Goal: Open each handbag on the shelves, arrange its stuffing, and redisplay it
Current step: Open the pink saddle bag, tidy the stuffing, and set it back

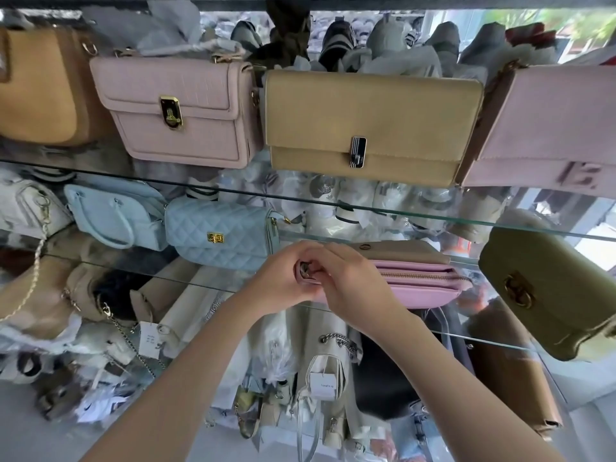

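A pink handbag (420,285) lies on a glass shelf (500,343) in the lower middle, its tan-lined flap (400,250) lifted back and a zipper showing along its top. My left hand (283,285) grips the bag's left end, its fingers curled by a small metal ring or clasp (304,269). Just to the right, my right hand (353,281) curls over the same end, its fingers meeting the left hand's. The bag's left half is hidden behind both hands.
A quilted blue bag (220,233) stands just left of my hands, an olive bag (553,295) to the right. On the upper shelf sit a pink clasp bag (176,108), a beige bag (370,123) and another pink bag (550,128). More bags and stuffing paper crowd the lower levels.
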